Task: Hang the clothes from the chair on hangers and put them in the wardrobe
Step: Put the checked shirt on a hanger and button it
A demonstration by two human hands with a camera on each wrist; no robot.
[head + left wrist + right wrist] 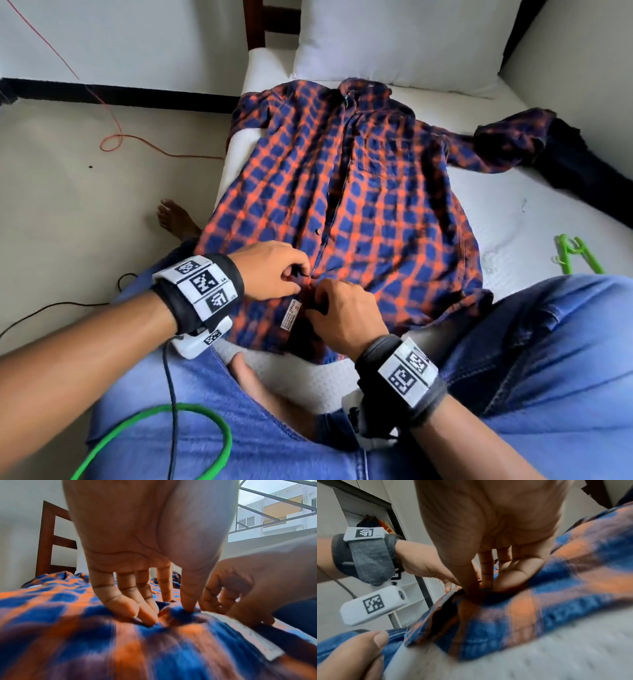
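An orange-and-blue checked shirt lies flat on the white mattress, collar toward the pillow. Both hands meet at its front placket near the hem. My left hand pinches the cloth's left edge, fingertips pressed into the fabric. My right hand pinches the right edge beside it, thumb and fingers closed on the cloth. A white care label shows just below the hands. A green plastic hanger lies on the mattress to the right.
A white pillow sits at the bed's head, with a wooden chair back behind. A dark garment lies at the right past the shirt's sleeve. An orange cord trails over the floor. A green hoop rests on my lap.
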